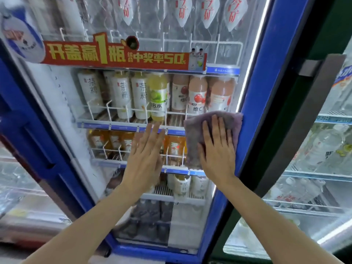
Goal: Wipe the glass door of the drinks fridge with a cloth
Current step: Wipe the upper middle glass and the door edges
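The drinks fridge has a blue-framed glass door (122,88) with shelves of bottles behind it. A purple-grey cloth (192,141) lies flat on the glass at the door's right edge, about mid-height. My right hand (217,149) presses on the cloth with straight, spread fingers pointing up. My left hand (146,159) lies flat on the bare glass just left of the cloth, fingers straight, holding nothing.
The blue door frame (255,103) runs up just right of the cloth. A red promotional banner (114,54) crosses the glass higher up. A second fridge door with a grey handle (308,103) stands to the right; another cooler (22,187) is at the left.
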